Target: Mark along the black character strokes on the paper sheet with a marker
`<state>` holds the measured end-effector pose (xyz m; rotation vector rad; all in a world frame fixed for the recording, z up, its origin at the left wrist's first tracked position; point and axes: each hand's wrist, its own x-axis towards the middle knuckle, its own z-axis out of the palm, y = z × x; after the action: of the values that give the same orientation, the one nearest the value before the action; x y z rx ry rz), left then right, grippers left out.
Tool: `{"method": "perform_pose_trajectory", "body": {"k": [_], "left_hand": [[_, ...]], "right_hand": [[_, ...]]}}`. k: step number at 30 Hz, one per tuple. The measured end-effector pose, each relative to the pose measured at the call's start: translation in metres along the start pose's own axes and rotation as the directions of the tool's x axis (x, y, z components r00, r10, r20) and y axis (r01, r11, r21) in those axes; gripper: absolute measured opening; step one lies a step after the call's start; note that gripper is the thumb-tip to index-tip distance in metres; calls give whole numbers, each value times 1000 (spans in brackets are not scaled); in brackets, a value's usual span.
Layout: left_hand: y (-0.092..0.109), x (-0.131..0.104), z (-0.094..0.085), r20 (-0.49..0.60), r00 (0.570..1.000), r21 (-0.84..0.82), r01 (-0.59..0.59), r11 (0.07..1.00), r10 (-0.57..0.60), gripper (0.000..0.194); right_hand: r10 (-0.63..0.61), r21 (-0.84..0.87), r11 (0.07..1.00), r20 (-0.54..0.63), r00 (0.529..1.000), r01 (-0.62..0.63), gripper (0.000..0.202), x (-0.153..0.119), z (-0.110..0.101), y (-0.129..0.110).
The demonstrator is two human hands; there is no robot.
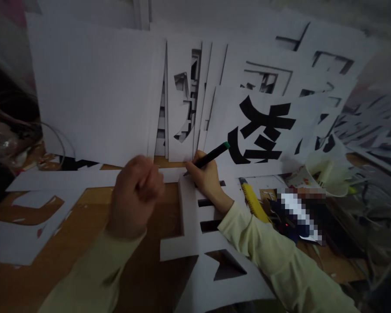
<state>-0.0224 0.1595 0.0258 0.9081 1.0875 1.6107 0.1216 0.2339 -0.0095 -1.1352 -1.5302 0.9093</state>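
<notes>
My right hand (207,176) grips the marker (211,156) low, likely for control over the white sheet; my left hand (135,193) curls loosely apart, its contents unclear.

- Beyond the left fingers (150,176), leaning upright: a large blank white board (94,95).
- Straight beyond the right fingers (198,169), standing close together: narrow white panels (179,61), at least one with cut-outs.
- Beyond and to the right of the right fingers: a white sheet (223,104) bearing a bold black character, with cut-out boards (335,41) behind.
- Nearer than the right fingers and off to their right: a yellow tool (254,202), and past it a dark blue object (288,227) showing a small red light, partly pixelated.
- Farther right of those fingers: a pale translucent container (330,169).
- Well left of the left fingers: tangled wires and clear plastic (3,139), blurred.
</notes>
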Motion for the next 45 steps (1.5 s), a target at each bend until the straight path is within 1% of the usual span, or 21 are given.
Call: {"method": "perform_pose_trajectory", "body": {"k": [1, 2, 3, 4, 5, 7, 9, 12, 17, 19, 21, 24, 29, 33, 38, 41, 45], "left_hand": [[-10, 13, 1, -26, 998, 32, -62, 998, 62, 41], [-23, 27, 2, -64, 991, 127, -108, 986, 117, 42], [-37, 41, 3, -108, 980, 252, -135, 958, 166, 41], [-52, 53, 4, -111, 978, 298, -138, 944, 178, 39], [-65, 63, 5, -95, 976, 358, -150, 921, 196, 36], [-85, 75, 6, -36, 973, 454, -185, 871, 226, 35], [-95, 76, 7, 44, 974, 514, -214, 831, 224, 34], [-98, 75, 6, 120, 973, 576, -231, 784, 198, 33], [-100, 78, 4, 214, 970, 735, -237, 635, 114, 32], [-102, 80, 4, 228, 969, 752, -237, 615, 95, 32], [-101, 80, 4, 227, 970, 756, -232, 612, 87, 32], [-98, 79, 5, 226, 971, 738, -224, 636, 81, 30], [-92, 76, 7, 233, 968, 707, -237, 666, 97, 30], [-91, 74, 7, 238, 963, 707, -258, 658, 122, 29], [-89, 72, 8, 216, 967, 733, -252, 632, 135, 22], [-88, 71, 8, 212, 968, 743, -248, 622, 133, 22], [-90, 71, 6, 206, 970, 762, -241, 601, 128, 14]], "right_hand": [[-4, 3, 1000, 2, 1000, 4, 28, 0, 0, 0], [-6, 5, 1000, 1, 1000, 6, 28, 0, 0, 0], [-4, 5, 1000, 0, 1000, 4, 28, 0, 0, 0], [-1, 4, 1000, 1, 1000, 1, 28, 0, 0, 0], [1, 2, 1000, 2, 1000, -1, 27, 0, 1, -1], [12, 12, 1000, -1, 1000, -12, 27, 1, 2, -2], [29, 37, 999, -4, 1000, -29, 30, 1, 3, -3], [35, 60, 998, 2, 999, -35, 34, 2, 4, -2], [10, 59, 998, 14, 1000, -11, 30, 2, 3, 6], [11, 52, 999, 17, 1000, -12, 28, 2, 2, 7], [15, 34, 999, 16, 1000, -15, 29, 1, 2, 6], [27, 21, 999, 7, 1000, -27, 31, 0, 2, 1], [73, 71, 995, 19, 997, -74, 31, -1, 3, -3], [34, 29, 999, 1, 999, -34, 29, -1, 1, 1], [9, -9, 1000, 21, 1000, -9, 31, -2, -3, 2], [28, -43, 999, 32, 999, -27, 32, -3, -6, -2], [68, -59, 996, 48, 997, -65, 32, -3, -7, -7]]}}
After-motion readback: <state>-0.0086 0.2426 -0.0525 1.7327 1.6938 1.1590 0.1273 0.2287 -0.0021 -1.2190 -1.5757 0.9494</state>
